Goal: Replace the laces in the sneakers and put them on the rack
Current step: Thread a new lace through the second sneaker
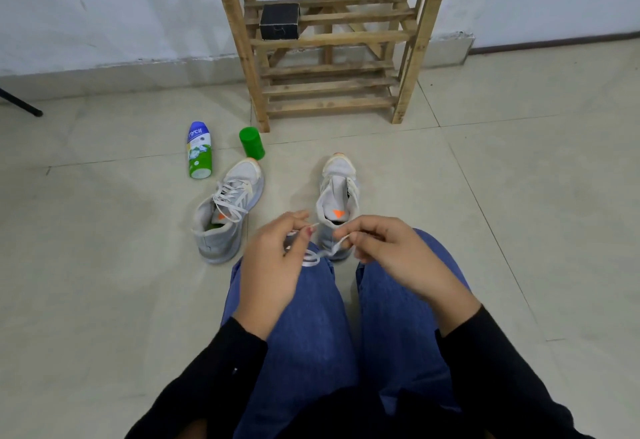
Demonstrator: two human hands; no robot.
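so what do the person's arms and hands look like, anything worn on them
Both arms are covered by long black sleeves that end at the wrists; the left sleeve shows a tiny pale speck. The left hand and right hand are bare: no gloves, rings or watch visible. One left fingernail carries dark red polish.

Plain indoor room, pale tiled floor (pixel 519 196), white painted wall (pixel 104 5), wooden shoe rack (pixel 329 40) against it
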